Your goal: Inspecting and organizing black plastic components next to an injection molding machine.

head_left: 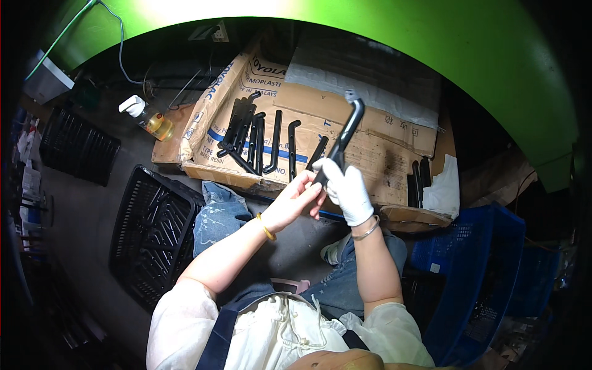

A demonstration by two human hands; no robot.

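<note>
A glossy black bent plastic handle (347,132) is held up at a slant over the cardboard, its crooked end pointing up and away. My right hand (347,192), in a white glove, grips its lower part. Beside it my bare left hand (297,198) closes thumb and fingers on the lower end, which the fingers partly hide. Another black handle (319,151) lies just behind my hands. Several more black handles (275,142) lie side by side on the flattened carton (246,174), some overlapping at the left.
A black crate (132,216) of black parts stands on the floor at left, with stacked black baskets (80,147) beyond. A clear bottle (148,120) stands by the carton. Blue crates (493,259) sit at right. A green panel (493,68) overhangs the far side.
</note>
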